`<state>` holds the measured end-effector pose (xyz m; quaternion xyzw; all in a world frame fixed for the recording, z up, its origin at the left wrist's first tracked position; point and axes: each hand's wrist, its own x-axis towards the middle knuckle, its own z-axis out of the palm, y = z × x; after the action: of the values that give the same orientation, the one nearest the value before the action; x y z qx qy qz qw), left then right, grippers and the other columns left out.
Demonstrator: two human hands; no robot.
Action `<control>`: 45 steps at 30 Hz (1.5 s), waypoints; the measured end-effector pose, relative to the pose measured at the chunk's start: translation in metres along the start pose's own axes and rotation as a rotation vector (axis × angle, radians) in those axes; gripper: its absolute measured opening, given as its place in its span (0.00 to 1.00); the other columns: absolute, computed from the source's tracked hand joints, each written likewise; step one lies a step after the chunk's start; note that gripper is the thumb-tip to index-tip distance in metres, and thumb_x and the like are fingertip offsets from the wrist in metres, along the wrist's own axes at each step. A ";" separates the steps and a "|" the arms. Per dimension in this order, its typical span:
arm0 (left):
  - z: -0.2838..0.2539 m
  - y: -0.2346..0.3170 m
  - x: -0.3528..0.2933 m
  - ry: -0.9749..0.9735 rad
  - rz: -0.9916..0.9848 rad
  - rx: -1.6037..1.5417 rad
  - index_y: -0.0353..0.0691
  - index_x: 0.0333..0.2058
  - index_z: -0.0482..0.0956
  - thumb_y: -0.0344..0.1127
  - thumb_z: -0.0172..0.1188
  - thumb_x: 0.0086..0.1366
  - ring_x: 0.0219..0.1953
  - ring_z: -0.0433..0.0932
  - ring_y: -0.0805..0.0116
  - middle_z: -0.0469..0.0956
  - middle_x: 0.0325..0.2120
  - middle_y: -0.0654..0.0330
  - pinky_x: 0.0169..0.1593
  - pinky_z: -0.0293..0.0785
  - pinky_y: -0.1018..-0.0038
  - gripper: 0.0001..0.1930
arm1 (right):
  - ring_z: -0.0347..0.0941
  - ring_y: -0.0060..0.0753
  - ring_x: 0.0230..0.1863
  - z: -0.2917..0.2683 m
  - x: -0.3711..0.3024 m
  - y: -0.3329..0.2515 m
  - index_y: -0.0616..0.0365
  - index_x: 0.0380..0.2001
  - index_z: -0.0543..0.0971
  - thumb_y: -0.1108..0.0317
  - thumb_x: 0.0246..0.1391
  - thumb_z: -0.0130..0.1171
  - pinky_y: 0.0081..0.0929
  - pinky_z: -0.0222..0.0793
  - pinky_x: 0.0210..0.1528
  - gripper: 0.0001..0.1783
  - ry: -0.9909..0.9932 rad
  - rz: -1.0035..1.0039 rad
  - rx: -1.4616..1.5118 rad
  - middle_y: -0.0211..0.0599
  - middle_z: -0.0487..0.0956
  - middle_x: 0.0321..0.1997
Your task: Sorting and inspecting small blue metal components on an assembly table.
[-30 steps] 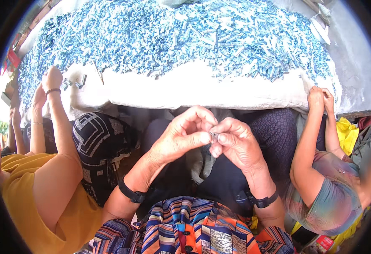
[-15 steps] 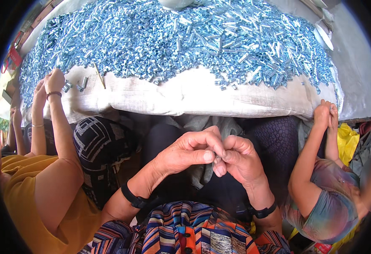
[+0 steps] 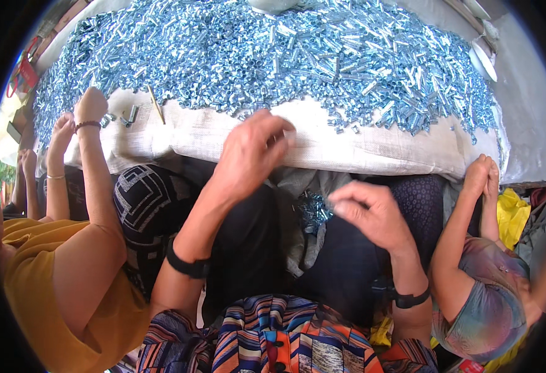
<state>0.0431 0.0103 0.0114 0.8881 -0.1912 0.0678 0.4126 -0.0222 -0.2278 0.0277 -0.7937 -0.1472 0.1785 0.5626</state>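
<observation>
My left hand (image 3: 254, 149) reaches over the front edge of the cloth-covered table, next to the near edge of a pile of small shiny metal tubes (image 3: 223, 62). Its fingers are bent and partly smeared by motion; whether they hold a tube is hidden. Lower and to the right, my right hand (image 3: 372, 214) hangs over my lap with thumb and forefinger close together. A small greyish speck shows at their tips, too blurred to name. Just left of it, metal pieces (image 3: 315, 211) lie in a grey cloth or bag (image 3: 294, 264) between my knees.
Co-workers sit close on both sides, one in a mustard top (image 3: 67, 298), one in a multicoloured top (image 3: 481, 298), their hands at the table edge. A thin stick (image 3: 156, 105) lies on the pale cloth (image 3: 223, 143). A whitish bowl (image 3: 271, 5) stands at the back.
My hands were together over my lap and have parted. The left has moved up to the table edge by the pile; the right has shifted slightly right, uncovering the metal pieces below.
</observation>
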 end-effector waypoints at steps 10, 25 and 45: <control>0.041 -0.026 0.052 0.176 0.095 0.468 0.42 0.30 0.75 0.34 0.60 0.53 0.32 0.74 0.57 0.70 0.25 0.58 0.33 0.71 0.63 0.06 | 0.74 0.37 0.29 -0.044 0.143 0.002 0.61 0.31 0.77 0.72 0.48 0.57 0.31 0.68 0.33 0.06 0.470 -0.471 -0.703 0.41 0.75 0.27; 0.041 -0.026 0.069 0.116 0.106 0.463 0.43 0.30 0.73 0.32 0.59 0.54 0.34 0.75 0.57 0.69 0.26 0.58 0.34 0.71 0.62 0.05 | 0.74 0.52 0.34 -0.041 0.160 0.010 0.61 0.27 0.74 0.72 0.45 0.56 0.44 0.69 0.36 0.05 0.489 -0.390 -0.970 0.47 0.75 0.29; 0.023 0.044 -0.007 -0.166 -0.351 -0.985 0.30 0.42 0.74 0.29 0.48 0.67 0.31 0.74 0.78 0.75 0.28 0.62 0.38 0.73 0.80 0.10 | 0.68 0.12 0.26 0.007 0.029 -0.004 0.63 0.36 0.76 0.74 0.57 0.53 0.13 0.67 0.30 0.05 0.316 -0.074 0.306 0.26 0.75 0.26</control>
<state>0.0183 -0.0307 0.0257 0.6102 -0.0810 -0.1707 0.7694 0.0008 -0.2084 0.0256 -0.7113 -0.0576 0.0513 0.6987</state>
